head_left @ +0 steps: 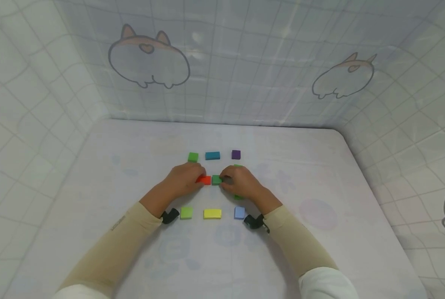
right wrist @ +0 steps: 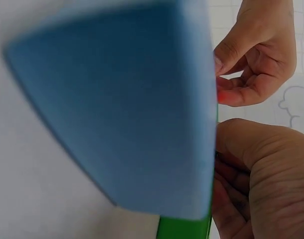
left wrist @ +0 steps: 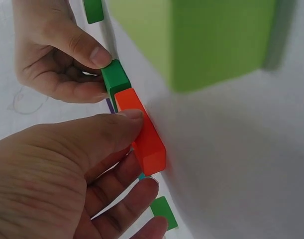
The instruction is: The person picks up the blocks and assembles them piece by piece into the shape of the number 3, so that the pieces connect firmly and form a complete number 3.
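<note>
My left hand (head_left: 183, 179) pinches a red block (head_left: 207, 180) between thumb and fingers near the table's middle. Facing it, my right hand (head_left: 242, 182) pinches a dark green block (head_left: 216, 180) at its right end. In the left wrist view the near ends of the red block (left wrist: 151, 144) and green block (left wrist: 115, 76) meet or nearly meet, with the thumbs on top. The right wrist view is largely covered by a blurred light blue block (right wrist: 112, 109), which hides the held blocks almost wholly.
Behind the hands lie a green block (head_left: 193, 157), a teal block (head_left: 212, 155) and a purple block (head_left: 236, 154). Nearer sit lime (head_left: 186, 213), yellow (head_left: 212, 214) and light blue (head_left: 239, 213) blocks. Green (head_left: 238, 197) shows partly under the right hand. A patterned curtain (head_left: 244, 62) surrounds the table.
</note>
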Motion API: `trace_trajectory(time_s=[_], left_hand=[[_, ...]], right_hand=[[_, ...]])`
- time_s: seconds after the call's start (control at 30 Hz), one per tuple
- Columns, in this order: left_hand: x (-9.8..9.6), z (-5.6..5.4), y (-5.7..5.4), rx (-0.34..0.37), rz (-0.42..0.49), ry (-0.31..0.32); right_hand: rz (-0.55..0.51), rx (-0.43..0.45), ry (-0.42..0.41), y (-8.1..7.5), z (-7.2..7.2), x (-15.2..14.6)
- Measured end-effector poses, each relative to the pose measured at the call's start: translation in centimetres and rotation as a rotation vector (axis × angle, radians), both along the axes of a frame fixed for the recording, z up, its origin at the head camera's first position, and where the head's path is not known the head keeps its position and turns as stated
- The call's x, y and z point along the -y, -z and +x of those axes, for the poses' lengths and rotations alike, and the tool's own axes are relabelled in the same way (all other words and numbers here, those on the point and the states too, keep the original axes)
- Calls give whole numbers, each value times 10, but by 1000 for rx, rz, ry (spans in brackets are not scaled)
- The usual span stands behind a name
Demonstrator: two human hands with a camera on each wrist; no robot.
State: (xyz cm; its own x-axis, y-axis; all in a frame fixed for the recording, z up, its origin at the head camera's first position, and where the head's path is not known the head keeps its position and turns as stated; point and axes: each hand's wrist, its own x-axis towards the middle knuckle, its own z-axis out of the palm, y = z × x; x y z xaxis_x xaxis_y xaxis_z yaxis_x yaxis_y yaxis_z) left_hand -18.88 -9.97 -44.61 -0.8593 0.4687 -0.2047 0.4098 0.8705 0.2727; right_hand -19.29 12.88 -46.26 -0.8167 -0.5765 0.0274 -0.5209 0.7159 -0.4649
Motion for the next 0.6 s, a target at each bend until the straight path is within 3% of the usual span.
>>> trace_trajectory(time_s=[0.6], left_hand=[[-3, -5, -1, -19, 0, 39]], right_hand=[[10, -19, -16, 3, -4, 0]])
